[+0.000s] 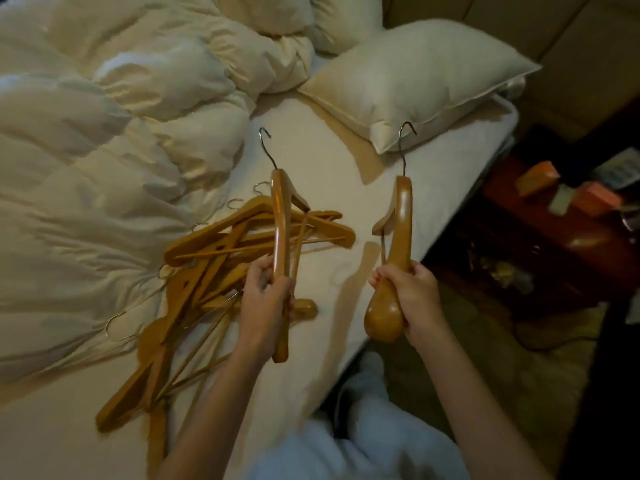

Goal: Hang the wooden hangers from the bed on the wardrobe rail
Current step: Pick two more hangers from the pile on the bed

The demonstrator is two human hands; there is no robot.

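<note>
Rumpled bed (pixel 329 161) under both hands, left (pixel 266 299) and right (pixel 412 292), each gripping one glossy curved wooden hanger.

a cream duvet (pixel 104 161) lies crumpled over the left part of the picture. a pillow (pixel 415 81) lies at the top right, tilted, and a second pillow (pixel 343 19) shows just behind it, near the top edge. right of the mattress stands a dark red nightstand (pixel 554 233). on it are an orange box (pixel 536 173) and some other small items, too blurred to tell. a patterned carpet (pixel 502 375) covers the floor at the lower right.
</note>
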